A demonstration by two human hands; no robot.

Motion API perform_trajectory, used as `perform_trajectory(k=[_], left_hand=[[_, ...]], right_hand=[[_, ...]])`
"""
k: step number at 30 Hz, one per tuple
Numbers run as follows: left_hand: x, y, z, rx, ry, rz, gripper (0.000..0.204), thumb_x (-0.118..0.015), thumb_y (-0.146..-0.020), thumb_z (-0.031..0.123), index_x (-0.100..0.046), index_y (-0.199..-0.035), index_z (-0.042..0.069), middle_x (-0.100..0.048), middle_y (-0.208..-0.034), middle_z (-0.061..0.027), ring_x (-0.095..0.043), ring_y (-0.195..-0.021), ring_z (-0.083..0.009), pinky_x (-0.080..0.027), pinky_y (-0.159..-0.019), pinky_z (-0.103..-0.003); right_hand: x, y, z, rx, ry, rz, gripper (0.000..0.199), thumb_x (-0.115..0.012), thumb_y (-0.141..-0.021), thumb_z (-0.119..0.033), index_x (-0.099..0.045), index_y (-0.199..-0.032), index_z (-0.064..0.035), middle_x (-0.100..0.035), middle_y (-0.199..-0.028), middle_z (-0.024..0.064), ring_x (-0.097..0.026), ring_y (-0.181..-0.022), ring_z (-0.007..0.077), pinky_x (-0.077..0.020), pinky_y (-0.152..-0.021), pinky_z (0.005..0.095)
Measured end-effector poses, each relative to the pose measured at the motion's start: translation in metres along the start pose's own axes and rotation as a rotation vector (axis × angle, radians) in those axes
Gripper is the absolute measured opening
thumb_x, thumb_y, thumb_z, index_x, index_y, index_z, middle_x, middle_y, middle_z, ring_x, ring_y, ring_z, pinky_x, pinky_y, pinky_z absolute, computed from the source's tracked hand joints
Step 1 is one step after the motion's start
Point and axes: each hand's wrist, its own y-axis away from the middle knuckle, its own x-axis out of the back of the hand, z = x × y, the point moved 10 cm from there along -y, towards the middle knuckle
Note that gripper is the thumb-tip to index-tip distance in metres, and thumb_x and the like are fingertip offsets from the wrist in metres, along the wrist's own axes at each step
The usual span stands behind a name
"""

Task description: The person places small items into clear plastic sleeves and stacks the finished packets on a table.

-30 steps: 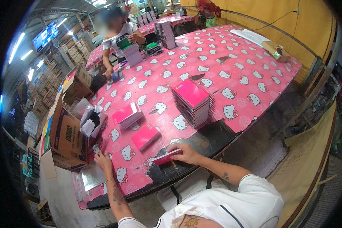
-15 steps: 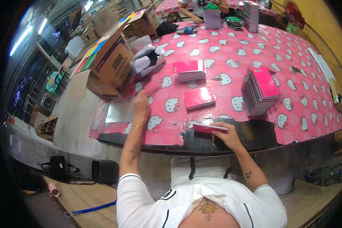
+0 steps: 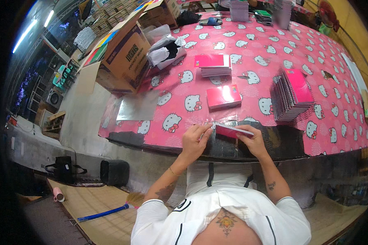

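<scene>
My right hand grips a small pink-covered notebook by its right end, tilted above the near table edge. At the notebook's left end is my left hand, its fingers pinched together; a faint shine shows at the fingertips, but what they hold I cannot make out. Just beyond lies a low pile of pink notebooks, with another pink pile farther back. To the right stands a taller stack of spiral-bound pink notebooks. Flat shiny clear sheets rest on the table at the left.
A pink cat-patterned cover spreads over the table, with a dark patch along the near edge. An open cardboard box stands at the left, beside crumpled wrapping. More stacks and a slipper are at the far side.
My left hand has come from beside the clear sheets to the notebook's left end. My right hand still holds the notebook. The whole view has shifted slightly.
</scene>
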Motion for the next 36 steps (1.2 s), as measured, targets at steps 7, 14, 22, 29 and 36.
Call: perform_trajectory(k=[7, 14, 22, 29, 36], left_hand=[[0.001, 0.003, -0.018, 0.07, 0.1, 0.042, 0.018, -0.07, -0.087, 0.012, -0.073, -0.104, 0.007, -0.066, -0.08, -0.0086, -0.062, -0.067, -0.0177, -0.047, -0.056, -0.029], [0.002, 0.003, -0.008, -0.09, -0.098, 0.078, 0.022, -0.073, -0.085, 0.014, -0.07, -0.106, 0.009, -0.064, -0.087, -0.0098, -0.064, -0.07, -0.0233, -0.051, -0.06, -0.034], [-0.033, -0.004, -0.013, -0.111, -0.032, -0.431, 0.029, -0.066, -0.09, 0.019, -0.062, -0.118, 0.009, -0.06, -0.1, -0.0139, -0.063, -0.087, -0.0358, -0.051, -0.073, -0.042], [-0.026, -0.009, 0.0, -0.139, 0.001, -0.454, 0.026, -0.063, -0.092, 0.026, -0.062, -0.113, 0.01, -0.06, -0.095, -0.0129, -0.064, -0.082, -0.0347, -0.051, -0.07, -0.044], [-0.027, -0.012, 0.014, -0.299, -0.105, -0.397, 0.024, -0.067, -0.09, 0.024, -0.061, -0.106, 0.008, -0.06, -0.094, -0.0121, -0.063, -0.079, -0.0341, -0.051, -0.066, -0.042]], right_hand=[[0.001, 0.001, 0.002, -0.004, -0.016, 0.021, 0.02, -0.069, -0.089, -0.003, -0.069, -0.109, -0.0015, -0.068, -0.094, 0.0003, -0.06, -0.088, 0.0079, -0.0485, -0.081, 0.0247], [-0.002, 0.004, 0.003, -0.03, -0.066, -0.021, 0.02, -0.07, -0.088, -0.002, -0.07, -0.108, -0.0017, -0.068, -0.093, 0.0004, -0.061, -0.087, 0.0083, -0.0488, -0.079, 0.0249], [0.001, 0.006, -0.009, 0.074, 0.093, -0.023, 0.02, -0.07, -0.086, -0.001, -0.07, -0.107, -0.0014, -0.069, -0.084, 0.0036, -0.063, -0.076, 0.0106, -0.0497, -0.071, 0.026], [-0.004, 0.006, -0.005, 0.053, 0.001, -0.064, 0.019, -0.07, -0.086, -0.001, -0.069, -0.106, -0.0005, -0.07, -0.087, 0.0047, -0.064, -0.079, 0.011, -0.0505, -0.073, 0.0265], [-0.008, 0.009, -0.001, 0.036, 0.035, -0.048, 0.02, -0.07, -0.087, -0.001, -0.07, -0.107, -0.0002, -0.07, -0.092, 0.0043, -0.063, -0.083, 0.0103, -0.0498, -0.076, 0.0259]])
